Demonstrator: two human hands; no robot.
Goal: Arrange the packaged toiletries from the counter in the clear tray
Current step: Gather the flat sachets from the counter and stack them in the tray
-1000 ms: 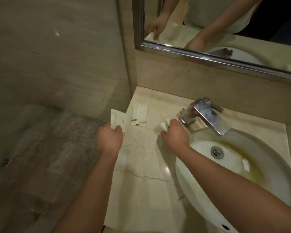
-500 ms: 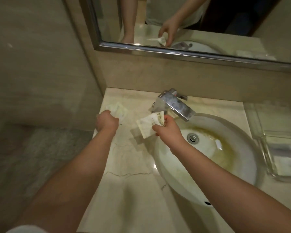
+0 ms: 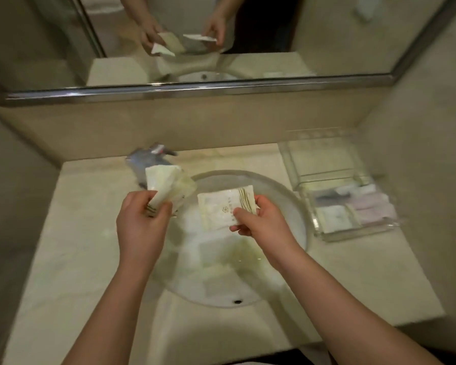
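Observation:
My left hand (image 3: 140, 227) grips two pale toiletry packets (image 3: 169, 187), fanned upward in front of the tap. My right hand (image 3: 261, 225) pinches a flat white packet (image 3: 221, 206) with gold stripes and a flower logo, held over the basin. The clear tray (image 3: 327, 159) sits on the counter at the right, beyond my right hand. Its near compartment holds several white and pale pink packets (image 3: 353, 209); the far compartment looks empty. The image is blurred by motion.
A round white sink basin (image 3: 298, 214) fills the middle of the beige marble counter (image 3: 76, 246). A chrome tap (image 3: 145, 160) stands behind my left hand. A framed mirror (image 3: 248, 86) runs along the back wall. A side wall closes the right end.
Both hands lifted packets off the counter's left side and carried them right, over the basin. The view swung right, bringing the whole tray into sight.

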